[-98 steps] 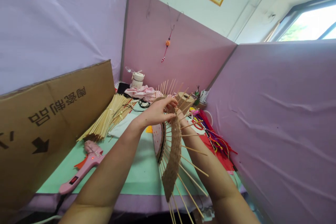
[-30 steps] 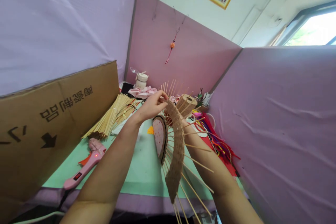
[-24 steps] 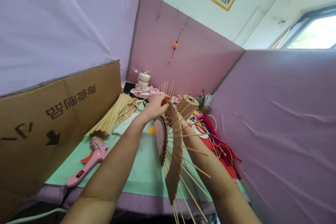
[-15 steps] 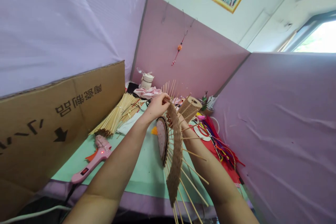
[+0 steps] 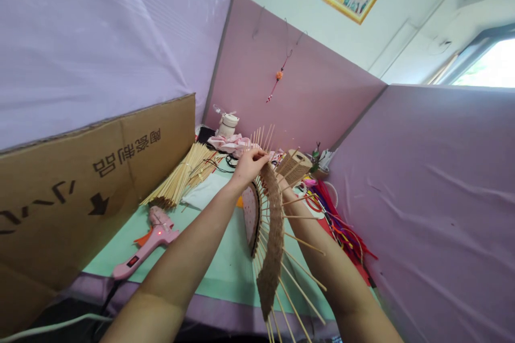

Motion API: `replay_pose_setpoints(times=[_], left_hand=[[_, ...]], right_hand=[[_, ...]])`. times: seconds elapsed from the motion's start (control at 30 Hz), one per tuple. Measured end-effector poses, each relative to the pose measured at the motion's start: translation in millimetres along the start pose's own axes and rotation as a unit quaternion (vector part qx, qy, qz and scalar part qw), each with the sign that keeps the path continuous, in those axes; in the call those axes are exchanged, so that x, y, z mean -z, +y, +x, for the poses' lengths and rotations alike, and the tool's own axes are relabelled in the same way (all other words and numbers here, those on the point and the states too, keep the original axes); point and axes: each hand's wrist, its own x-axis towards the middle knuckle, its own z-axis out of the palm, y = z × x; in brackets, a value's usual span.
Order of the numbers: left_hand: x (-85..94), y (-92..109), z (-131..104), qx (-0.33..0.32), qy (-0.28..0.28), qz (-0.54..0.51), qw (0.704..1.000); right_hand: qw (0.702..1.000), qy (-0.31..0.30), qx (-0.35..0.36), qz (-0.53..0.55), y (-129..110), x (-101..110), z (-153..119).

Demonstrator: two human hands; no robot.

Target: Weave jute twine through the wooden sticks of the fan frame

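Note:
In the middle of the head view stands a woven twine basket (image 5: pixel 270 246), tilted on edge. Thin wooden sticks fan out through its brown band, and a pink dotted base (image 5: pixel 250 220) with a dark rim sits on its left side. My left hand (image 5: pixel 250 166) pinches the top of the band with its fingertips pressed together. Behind the band, my right hand (image 5: pixel 283 186) grips the basket from the far side; most of its fingers are hidden by the weave and sticks. Whether a loose strand lies between the fingers is too small to see.
A pink hot glue gun (image 5: pixel 148 244) with a lit red light lies at left, below a bundle of sticks (image 5: pixel 181 174). A cardboard panel (image 5: pixel 132 155) borders the left side. Behind my hands are a twine spool (image 5: pixel 296 165) and a white jar (image 5: pixel 228 125); colourful pipe cleaners (image 5: pixel 341 220) lie right.
The view has shifted slightly, so the scene sits a little further right and lower. My left fingers have moved slightly along the band's top and are pinched closer; the basket keeps nearly the same tilt.

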Motion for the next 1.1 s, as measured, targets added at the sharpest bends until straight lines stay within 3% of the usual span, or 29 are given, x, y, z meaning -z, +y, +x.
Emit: replay_pose_setpoints(times=[0.2, 0.27, 0.37, 0.47, 0.8, 1.1], left_hand=[[-11.5, -5, -2, 0.029, 0.061, -0.052, 0.996], [-13.6, -5, -2, 0.025, 0.065, -0.057, 0.996], [-16.0, -6, -3, 0.029, 0.071, -0.063, 0.995], [-18.2, -7, -3, 0.041, 0.086, -0.062, 0.993], [-25.7, -1, -5, 0.097, 0.098, -0.03, 0.99], [-19.5, -6, 0, 0.121, 0.09, -0.022, 0.988]], right_hand=[[0.985, 0.099, 0.105, -0.089, -21, 34, 18], [0.962, 0.125, 0.162, -0.18, -35, 48, 26], [0.904, 0.137, 0.244, -0.323, -56, 63, 37], [0.872, 0.143, 0.283, -0.373, -71, 67, 44], [0.892, 0.172, 0.267, -0.322, -65, 42, 52], [0.878, 0.162, 0.285, -0.35, -81, 34, 56]])
